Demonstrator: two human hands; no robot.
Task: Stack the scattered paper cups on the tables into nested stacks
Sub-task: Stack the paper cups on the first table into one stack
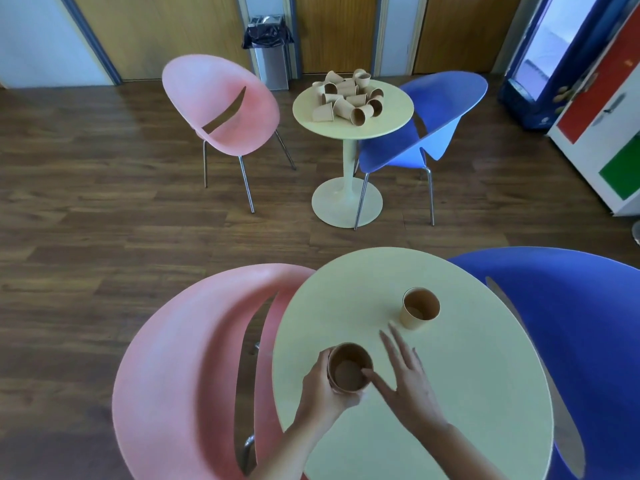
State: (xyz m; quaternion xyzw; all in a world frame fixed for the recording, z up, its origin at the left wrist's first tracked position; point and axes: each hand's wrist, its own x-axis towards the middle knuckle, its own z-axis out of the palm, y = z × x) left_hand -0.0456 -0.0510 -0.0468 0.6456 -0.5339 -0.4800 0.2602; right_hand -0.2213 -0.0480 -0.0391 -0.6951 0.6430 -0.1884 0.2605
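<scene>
On the near round pale-yellow table (450,393) my left hand (320,386) grips a brown paper cup stack (349,372), mouth up, near the table's left edge. My right hand (405,375) hovers flat just to its right, fingers spread, thumb touching the cup's rim. A single brown cup (419,308) stands upright beyond my right fingertips. On the far round table (391,123) lies a pile of several scattered brown cups (348,97), most tipped on their sides.
A pink chair (180,368) and a blue chair (571,323) flank the near table. Another pink chair (221,105) and blue chair (426,129) flank the far one. A lined bin (270,60) stands at the wall, a fridge (554,64) and cabinet (609,126) at right.
</scene>
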